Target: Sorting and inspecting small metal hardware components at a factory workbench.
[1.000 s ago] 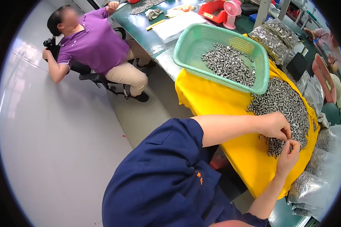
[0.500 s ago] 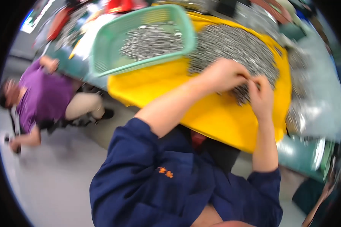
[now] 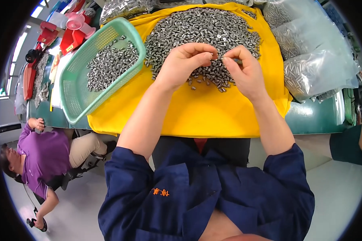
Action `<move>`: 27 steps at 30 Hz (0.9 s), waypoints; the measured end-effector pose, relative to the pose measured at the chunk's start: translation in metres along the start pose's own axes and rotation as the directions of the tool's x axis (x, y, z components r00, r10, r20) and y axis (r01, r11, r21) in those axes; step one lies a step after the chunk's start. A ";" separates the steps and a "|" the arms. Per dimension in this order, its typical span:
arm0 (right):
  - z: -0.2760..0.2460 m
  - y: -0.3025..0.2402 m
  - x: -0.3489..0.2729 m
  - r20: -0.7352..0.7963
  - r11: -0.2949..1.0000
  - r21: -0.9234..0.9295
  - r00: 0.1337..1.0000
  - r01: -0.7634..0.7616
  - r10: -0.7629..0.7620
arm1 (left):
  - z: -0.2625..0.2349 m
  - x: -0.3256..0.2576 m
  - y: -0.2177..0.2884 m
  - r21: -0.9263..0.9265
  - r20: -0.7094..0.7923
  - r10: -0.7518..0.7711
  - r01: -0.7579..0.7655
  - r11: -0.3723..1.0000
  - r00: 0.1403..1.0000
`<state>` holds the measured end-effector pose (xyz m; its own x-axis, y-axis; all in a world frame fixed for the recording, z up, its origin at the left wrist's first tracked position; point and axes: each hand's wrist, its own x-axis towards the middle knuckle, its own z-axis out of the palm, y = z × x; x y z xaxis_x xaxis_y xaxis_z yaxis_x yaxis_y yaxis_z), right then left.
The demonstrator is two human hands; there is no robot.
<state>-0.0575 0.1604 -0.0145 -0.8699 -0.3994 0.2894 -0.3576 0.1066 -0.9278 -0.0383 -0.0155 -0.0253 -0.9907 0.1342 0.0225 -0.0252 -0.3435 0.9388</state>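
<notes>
A big pile of small silvery metal cylinders point(image 3: 189, 28) is spread on a yellow cloth point(image 3: 181, 116). Over its near part, my left hand point(image 3: 185, 64) curls, thumb and fingertips pinched together. Close by on the right, my right hand point(image 3: 246, 72) also has its thumb and fingers bent into a pinch. A narrow gap separates the fingertips of the two hands. Whatever the fingers hold is too small to make out against the metal behind. To the left, a green plastic basket point(image 3: 78, 114) contains more of the same cylinders point(image 3: 110, 66).
Clear plastic bags of metal parts point(image 3: 303, 72) lie along the right, and another bag point(image 3: 126, 9) at the back. A pink fan point(image 3: 79, 23) and red bins point(image 3: 71, 42) are at far left. A person in purple point(image 3: 48, 156) sits on the left.
My view has turned, so the basket and pile now appear farther left. My hands, fingertips touching before, have come slightly apart. The seated person's lower arm has shifted.
</notes>
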 end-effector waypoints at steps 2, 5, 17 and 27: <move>0.001 -0.001 0.000 -0.011 0.999 -0.008 0.999 0.036 -0.036 | -0.003 -0.001 -0.002 -0.056 0.024 -0.028 0.029 0.998 0.999; 0.003 0.001 0.002 -0.021 0.998 -0.005 0.998 0.066 -0.066 | -0.002 -0.001 -0.003 -0.128 0.045 -0.049 0.054 0.990 0.998; 0.002 -0.003 0.002 0.015 0.953 -0.257 0.987 0.158 -0.159 | 0.006 -0.003 0.002 0.159 -0.023 -0.021 0.024 0.987 1.000; 0.007 -0.006 0.001 0.001 0.905 -0.368 0.973 0.214 -0.230 | 0.009 -0.003 -0.005 0.280 -0.061 0.144 -0.122 0.952 0.988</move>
<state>-0.0539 0.1534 -0.0102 -0.7639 -0.4142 0.4949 -0.6351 0.3461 -0.6906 -0.0341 -0.0061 -0.0273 -0.9903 0.0261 0.1366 0.1340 -0.0827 0.9875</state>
